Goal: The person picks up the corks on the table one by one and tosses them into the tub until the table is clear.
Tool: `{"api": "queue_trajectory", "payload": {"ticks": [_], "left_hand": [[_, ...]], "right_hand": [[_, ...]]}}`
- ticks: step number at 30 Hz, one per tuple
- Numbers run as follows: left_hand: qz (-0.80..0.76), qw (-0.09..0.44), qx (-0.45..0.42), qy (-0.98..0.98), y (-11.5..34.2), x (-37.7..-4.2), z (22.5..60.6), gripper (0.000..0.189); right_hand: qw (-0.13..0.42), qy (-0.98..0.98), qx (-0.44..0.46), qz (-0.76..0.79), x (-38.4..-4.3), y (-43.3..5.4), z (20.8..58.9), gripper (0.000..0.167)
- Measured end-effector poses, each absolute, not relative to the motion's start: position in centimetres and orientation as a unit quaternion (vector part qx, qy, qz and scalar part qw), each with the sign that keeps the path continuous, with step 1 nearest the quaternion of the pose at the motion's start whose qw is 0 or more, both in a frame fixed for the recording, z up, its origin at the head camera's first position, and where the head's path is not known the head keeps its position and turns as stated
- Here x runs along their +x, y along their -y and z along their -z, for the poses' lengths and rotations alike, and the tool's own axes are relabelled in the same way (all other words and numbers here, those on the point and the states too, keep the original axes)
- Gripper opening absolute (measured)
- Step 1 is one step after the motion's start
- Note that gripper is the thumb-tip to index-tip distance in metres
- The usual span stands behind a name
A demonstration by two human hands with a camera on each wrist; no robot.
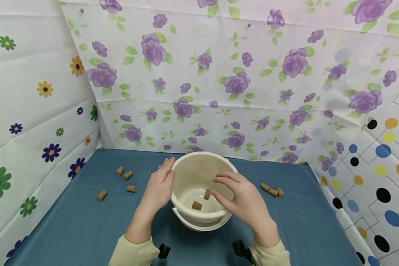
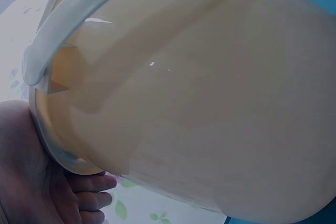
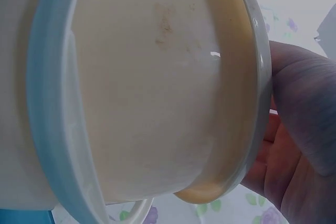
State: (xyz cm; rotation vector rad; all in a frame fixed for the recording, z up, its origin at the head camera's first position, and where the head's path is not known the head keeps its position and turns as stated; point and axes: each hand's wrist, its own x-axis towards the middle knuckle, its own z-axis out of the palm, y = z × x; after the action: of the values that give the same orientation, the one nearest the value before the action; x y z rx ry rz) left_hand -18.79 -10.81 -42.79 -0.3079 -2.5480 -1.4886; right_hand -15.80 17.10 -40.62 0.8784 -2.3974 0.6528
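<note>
A cream plastic bucket (image 1: 204, 220) stands upright, its pale handle (image 2: 100, 3) hanging down on the near side. Against the left side of its rim rests my left hand (image 1: 159, 183), fingers extended toward the far side. My right hand (image 1: 242, 195) reaches over the right part of the rim, fingers slightly bent and spread, thumb apart from them, nothing gripped. Inside the bucket, one cork (image 1: 197, 205) lies near the front. Another cork (image 1: 207, 194) shows just left of the right thumb tip. In the right wrist view the bucket wall hides part of the right fingers.
Several loose corks (image 1: 131, 188) lie on the blue cloth (image 1: 86, 221) to the left of the bucket. A cluster of 3 corks (image 1: 273, 192) lies to the right. Floral sheets (image 1: 186, 74) rise behind and at both sides.
</note>
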Motion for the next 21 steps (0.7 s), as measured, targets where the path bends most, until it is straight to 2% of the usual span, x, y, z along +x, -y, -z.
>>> {"api": "queue_trajectory", "payload": {"ticks": [12,21], "left_hand": [[0.502,0.090,-0.110,0.853,10.85,-18.78,42.93,0.050],[0.501,0.092,-0.111,0.853,10.83,-18.85,42.86,0.050]], "right_hand": [[0.246,0.881,0.322,-0.242,-15.78,-17.11,40.70,0.039],[0.262,0.876,0.329,-0.235,-15.87,-17.18,40.79,0.039]]}}
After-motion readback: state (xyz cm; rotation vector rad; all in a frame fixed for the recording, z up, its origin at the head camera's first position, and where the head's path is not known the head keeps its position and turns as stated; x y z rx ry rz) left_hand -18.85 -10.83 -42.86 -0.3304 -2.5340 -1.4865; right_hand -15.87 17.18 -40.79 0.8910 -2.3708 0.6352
